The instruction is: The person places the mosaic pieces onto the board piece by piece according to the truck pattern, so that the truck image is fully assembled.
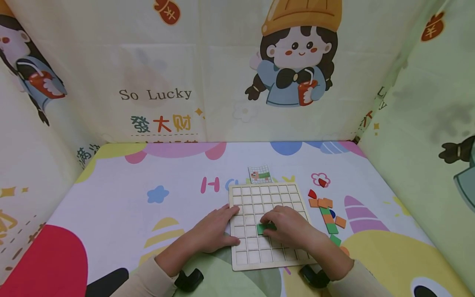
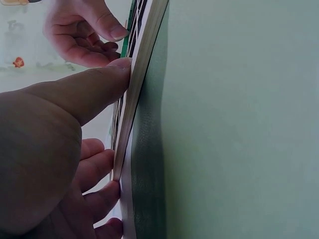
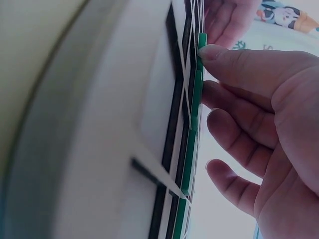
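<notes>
A pale wooden grid board (image 1: 243,258) lies flat on the printed cloth. My left hand (image 1: 213,227) rests along its left side, thumb and fingertips touching the edge, fingers fairly straight. Over the middle of the board, my right hand (image 1: 293,227) has its thumb and index finger at a green tile (image 1: 261,229), seemingly pinching it. The right wrist view shows green pieces (image 3: 188,159) in a row in the grid, with the thumb on the one at the end. The hand covers much of this row in the head view.
A small pattern card (image 1: 260,175) lies beyond the board's far edge. To the right are loose orange tiles (image 1: 340,222), green tiles (image 1: 332,228), red pieces (image 1: 312,194) and a blue piece (image 1: 332,214). Printed cloth walls (image 1: 222,62) stand behind and at both sides.
</notes>
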A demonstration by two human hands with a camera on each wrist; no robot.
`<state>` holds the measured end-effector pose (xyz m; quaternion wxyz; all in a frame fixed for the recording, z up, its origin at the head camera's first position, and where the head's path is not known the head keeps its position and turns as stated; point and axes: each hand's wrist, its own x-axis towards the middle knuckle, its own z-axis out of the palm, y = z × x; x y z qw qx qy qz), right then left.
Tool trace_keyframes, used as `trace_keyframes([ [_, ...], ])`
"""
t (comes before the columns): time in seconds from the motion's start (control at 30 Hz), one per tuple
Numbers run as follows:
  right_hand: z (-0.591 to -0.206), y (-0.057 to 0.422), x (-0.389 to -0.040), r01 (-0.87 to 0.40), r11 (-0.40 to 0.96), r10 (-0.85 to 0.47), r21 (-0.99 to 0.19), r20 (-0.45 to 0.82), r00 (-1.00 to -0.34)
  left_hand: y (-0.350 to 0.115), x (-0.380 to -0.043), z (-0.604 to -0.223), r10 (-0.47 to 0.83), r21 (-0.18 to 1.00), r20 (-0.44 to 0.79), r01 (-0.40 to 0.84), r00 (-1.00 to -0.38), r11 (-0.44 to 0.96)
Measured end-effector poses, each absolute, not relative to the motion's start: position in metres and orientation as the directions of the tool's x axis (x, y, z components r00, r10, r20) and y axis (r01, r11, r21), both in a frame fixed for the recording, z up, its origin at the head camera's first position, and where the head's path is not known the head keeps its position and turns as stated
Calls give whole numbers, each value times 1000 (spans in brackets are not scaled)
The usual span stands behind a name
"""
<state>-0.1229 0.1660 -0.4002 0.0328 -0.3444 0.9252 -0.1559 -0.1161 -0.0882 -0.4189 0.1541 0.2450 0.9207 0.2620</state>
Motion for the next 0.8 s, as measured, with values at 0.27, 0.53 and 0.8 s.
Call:
trace_keyframes([
  [0.27,-402,166,-123,-626,713,-646,-315,49,-761,-88,-116,-418,529,560,-158,366,-834,743],
  [0.53,-396,170,-122,-503,774,-555,-384,-29,-831,-88,-115,-418,537,562,-151,374,-830,737],
  [0.8,-382,192,-126,-429,789,-461,-440,37,-887,-88,-116,-417,536,556,-146,379,-831,740],
])
